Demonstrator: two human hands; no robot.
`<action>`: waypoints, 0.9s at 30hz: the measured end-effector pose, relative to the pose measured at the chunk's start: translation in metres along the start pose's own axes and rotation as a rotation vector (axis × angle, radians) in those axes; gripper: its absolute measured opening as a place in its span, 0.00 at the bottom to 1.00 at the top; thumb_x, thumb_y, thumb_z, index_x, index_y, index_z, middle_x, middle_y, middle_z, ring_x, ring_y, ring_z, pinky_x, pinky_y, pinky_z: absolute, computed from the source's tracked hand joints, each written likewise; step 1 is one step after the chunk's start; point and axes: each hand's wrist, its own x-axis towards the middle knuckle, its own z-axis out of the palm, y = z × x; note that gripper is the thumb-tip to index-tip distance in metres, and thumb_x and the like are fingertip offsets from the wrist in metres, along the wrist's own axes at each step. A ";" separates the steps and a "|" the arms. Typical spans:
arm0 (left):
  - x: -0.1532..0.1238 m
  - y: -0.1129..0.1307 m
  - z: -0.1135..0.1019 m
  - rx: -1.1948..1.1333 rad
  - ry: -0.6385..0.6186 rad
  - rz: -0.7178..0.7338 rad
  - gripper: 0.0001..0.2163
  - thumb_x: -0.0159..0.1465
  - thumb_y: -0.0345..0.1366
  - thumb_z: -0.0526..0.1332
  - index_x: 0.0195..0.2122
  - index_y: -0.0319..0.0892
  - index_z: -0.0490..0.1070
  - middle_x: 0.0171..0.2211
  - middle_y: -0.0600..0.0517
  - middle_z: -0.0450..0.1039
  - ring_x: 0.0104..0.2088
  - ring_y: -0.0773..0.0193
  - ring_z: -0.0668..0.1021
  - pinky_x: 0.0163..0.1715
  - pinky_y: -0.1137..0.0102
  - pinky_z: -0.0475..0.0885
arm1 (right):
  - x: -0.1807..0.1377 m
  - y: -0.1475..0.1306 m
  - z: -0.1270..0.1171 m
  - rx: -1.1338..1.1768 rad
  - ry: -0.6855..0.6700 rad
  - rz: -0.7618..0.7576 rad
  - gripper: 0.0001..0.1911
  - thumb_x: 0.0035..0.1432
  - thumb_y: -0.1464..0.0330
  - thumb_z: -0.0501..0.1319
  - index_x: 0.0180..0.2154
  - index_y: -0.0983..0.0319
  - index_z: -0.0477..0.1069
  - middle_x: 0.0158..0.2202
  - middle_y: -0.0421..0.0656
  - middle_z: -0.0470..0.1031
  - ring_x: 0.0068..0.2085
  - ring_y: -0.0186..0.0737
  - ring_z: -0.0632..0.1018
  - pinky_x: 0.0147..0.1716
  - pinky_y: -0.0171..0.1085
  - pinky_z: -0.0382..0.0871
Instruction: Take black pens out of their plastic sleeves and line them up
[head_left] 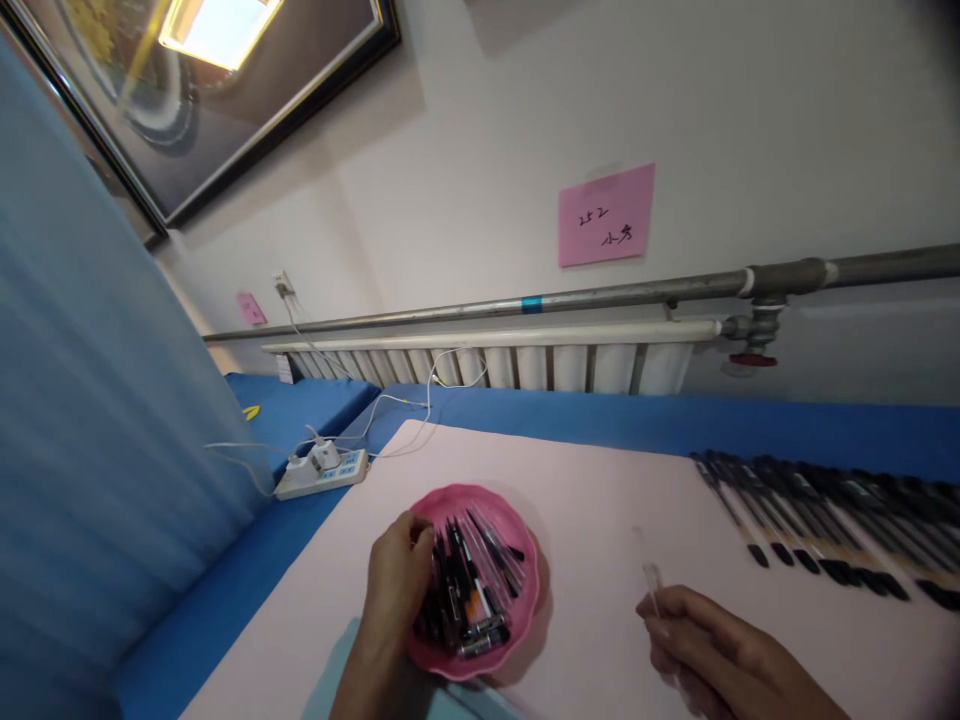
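A clear, slim plastic pen barrel (651, 577) is pinched between the thumb and fingers of my right hand (701, 645), tilted above the pale pink sheet. My left hand (401, 570) reaches over the left rim of a pink scalloped bowl (532, 600), its fingers bent together. Whatever those fingertips grip, if anything, is hidden. Inside the bowl lie several black and clear pen parts (469, 570), a few with orange bits. To the right, a row of black-and-clear pens with dark caps (817, 510) rests on the sheet.
The pale pink sheet (600, 490) covers part of a blue tabletop (600, 412). A white power strip (322, 475) with plugs and cables stands at left beside a blue curtain (112, 400). Behind the table run a radiator (525, 368) and a metal pipe (600, 298) with a red-handled valve (752, 359).
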 end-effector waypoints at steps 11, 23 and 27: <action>0.002 0.003 0.015 0.512 -0.180 0.015 0.11 0.56 0.39 0.54 0.28 0.38 0.71 0.30 0.40 0.76 0.32 0.54 0.76 0.28 0.67 0.58 | 0.004 0.001 -0.001 -0.016 0.017 0.029 0.10 0.53 0.61 0.57 0.26 0.60 0.64 0.21 0.35 0.68 0.16 0.25 0.59 0.14 0.27 0.47; 0.019 -0.008 0.018 0.271 -0.267 -0.057 0.09 0.48 0.39 0.61 0.16 0.42 0.67 0.18 0.49 0.72 0.22 0.59 0.72 0.22 0.69 0.55 | -0.002 -0.007 0.002 0.006 0.000 0.088 0.09 0.54 0.62 0.56 0.26 0.60 0.63 0.22 0.36 0.68 0.17 0.24 0.59 0.13 0.28 0.43; 0.019 -0.013 0.022 0.035 -0.239 -0.103 0.07 0.44 0.34 0.64 0.13 0.42 0.68 0.13 0.53 0.68 0.17 0.64 0.69 0.19 0.71 0.54 | 0.001 -0.005 0.000 -0.006 -0.015 0.084 0.09 0.52 0.61 0.57 0.26 0.60 0.63 0.21 0.36 0.68 0.16 0.25 0.59 0.14 0.29 0.44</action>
